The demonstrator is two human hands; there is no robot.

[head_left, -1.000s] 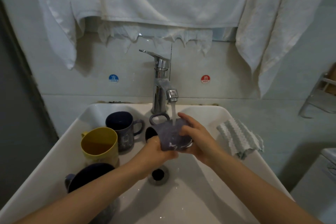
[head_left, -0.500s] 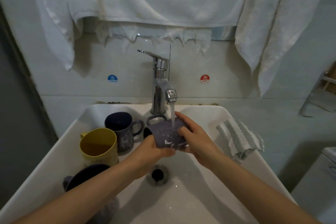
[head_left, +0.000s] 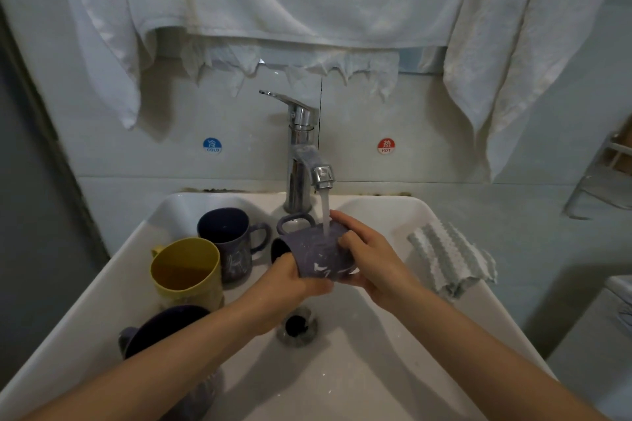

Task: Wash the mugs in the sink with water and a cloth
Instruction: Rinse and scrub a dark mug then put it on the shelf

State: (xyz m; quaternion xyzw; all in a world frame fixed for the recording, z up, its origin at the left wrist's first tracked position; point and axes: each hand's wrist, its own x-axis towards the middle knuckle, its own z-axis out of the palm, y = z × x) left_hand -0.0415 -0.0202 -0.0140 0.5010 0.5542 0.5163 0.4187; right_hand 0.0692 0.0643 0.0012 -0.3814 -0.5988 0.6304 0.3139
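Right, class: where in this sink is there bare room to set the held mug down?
Free: the basin floor right of the drain, toward the cloth. Crowded: the left side, with the yellow mug, rear dark mug and near dark mug.

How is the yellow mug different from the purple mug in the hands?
The plain yellow mug stands upright in the white sink; the speckled purple mug lies tipped sideways. No hand touches the yellow mug; the left hand and right hand hold the purple mug. Tap water hits only the purple mug. Both have a handle.
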